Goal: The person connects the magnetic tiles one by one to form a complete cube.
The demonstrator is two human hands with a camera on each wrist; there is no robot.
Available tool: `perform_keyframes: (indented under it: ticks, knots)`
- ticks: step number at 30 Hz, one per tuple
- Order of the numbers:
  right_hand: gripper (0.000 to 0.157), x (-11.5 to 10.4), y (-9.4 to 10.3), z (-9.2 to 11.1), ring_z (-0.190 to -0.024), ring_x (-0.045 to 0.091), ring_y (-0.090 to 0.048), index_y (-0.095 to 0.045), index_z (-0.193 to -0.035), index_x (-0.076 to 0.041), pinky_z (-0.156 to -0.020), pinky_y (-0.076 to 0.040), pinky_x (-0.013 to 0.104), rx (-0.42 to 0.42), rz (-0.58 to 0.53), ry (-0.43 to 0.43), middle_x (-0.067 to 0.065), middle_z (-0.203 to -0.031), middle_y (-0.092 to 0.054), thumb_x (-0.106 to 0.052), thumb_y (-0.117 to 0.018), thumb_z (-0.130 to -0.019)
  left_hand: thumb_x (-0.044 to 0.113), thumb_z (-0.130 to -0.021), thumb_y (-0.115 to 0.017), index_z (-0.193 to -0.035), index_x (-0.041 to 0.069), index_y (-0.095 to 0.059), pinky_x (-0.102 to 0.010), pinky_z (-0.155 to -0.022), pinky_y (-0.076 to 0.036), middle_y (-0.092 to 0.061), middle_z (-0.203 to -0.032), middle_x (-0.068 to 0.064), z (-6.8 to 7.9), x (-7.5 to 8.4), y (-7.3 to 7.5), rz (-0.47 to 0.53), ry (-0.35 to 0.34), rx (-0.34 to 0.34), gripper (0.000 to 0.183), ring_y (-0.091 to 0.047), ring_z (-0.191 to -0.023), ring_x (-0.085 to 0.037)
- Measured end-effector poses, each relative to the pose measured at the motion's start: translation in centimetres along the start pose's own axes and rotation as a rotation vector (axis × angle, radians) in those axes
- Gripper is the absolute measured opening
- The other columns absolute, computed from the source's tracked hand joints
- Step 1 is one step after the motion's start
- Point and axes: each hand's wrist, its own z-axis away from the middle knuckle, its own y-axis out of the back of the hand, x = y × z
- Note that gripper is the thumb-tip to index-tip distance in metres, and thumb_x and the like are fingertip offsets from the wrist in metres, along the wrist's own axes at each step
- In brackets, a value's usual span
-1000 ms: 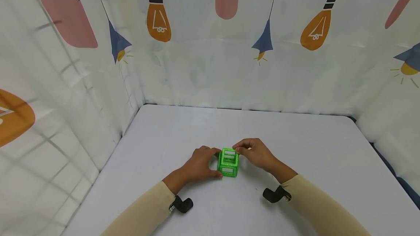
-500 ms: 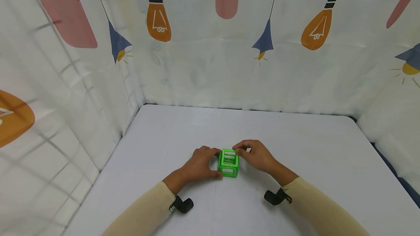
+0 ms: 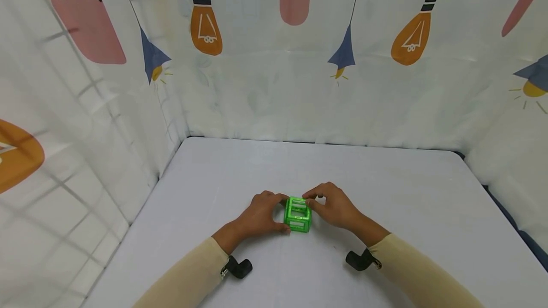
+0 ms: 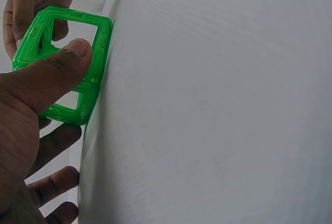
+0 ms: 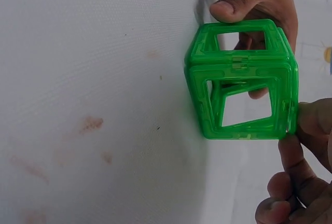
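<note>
A box of translucent green magnetic tiles with open square frames (image 3: 298, 219) stands on the white table. My left hand (image 3: 261, 213) grips its left side, with the thumb (image 4: 70, 66) on the near face and fingers round the far side. At the far right top corner, my right hand (image 3: 336, 206) pinches the box's upper edge between thumb and index finger. The right wrist view shows two joined faces of the green box (image 5: 238, 60), with the right fingertips (image 5: 290, 149) at one corner. Its underside is hidden.
The white table (image 3: 239, 165) spreads around the hands, its far edge meeting a white curtain (image 3: 265, 94) printed with bulbs and lamps. Another curtain runs along the left side. Each wrist wears a black camera mount (image 3: 361, 259).
The far top edge of the green box has come down slightly, and my right thumb and index finger have shifted with it. My left hand stays in the same place.
</note>
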Motion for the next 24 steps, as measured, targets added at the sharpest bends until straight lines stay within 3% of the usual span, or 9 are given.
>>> perform_keyframes:
  ticks: [12,17,24]
  knots:
    - [0.026,0.4,-0.3,0.2,-0.106,0.016,-0.058,-0.074,-0.122,-0.015,-0.091,-0.049,0.044,-0.054,0.015,0.051,-0.008,-0.117,-0.068,-0.023,-0.072,-0.097,0.047,-0.076,-0.09,-0.139,0.015,-0.06,-0.05,-0.105,-0.037,-0.064,-0.121,0.008,0.0,0.0,0.1,-0.001,0.011,-0.009,0.077,-0.052,-0.121,-0.024]
    - [0.019,-0.4,-0.4,-0.5,-0.1,0.016,-0.061,-0.077,-0.113,-0.02,-0.083,-0.051,0.04,-0.04,0.11,0.012,-0.011,-0.105,-0.069,-0.027,-0.074,-0.096,0.046,-0.076,-0.09,-0.141,0.015,-0.059,-0.05,-0.104,-0.037,-0.063,-0.12,0.007,0.0,0.1,0.1,0.005,0.017,-0.01,0.078,-0.051,-0.121,-0.024]
    - [0.018,-2.1,-0.3,-1.6,-0.096,0.011,-0.059,-0.079,-0.104,-0.025,-0.069,-0.051,0.03,-0.082,0.295,-0.034,-0.017,-0.091,-0.068,-0.031,-0.083,-0.088,0.044,-0.077,-0.09,-0.144,0.016,-0.059,-0.049,-0.103,-0.037,-0.064,-0.12,0.01,0.0,0.3,0.0,-0.012,-0.01,-0.006,0.079,-0.051,-0.114,-0.019]
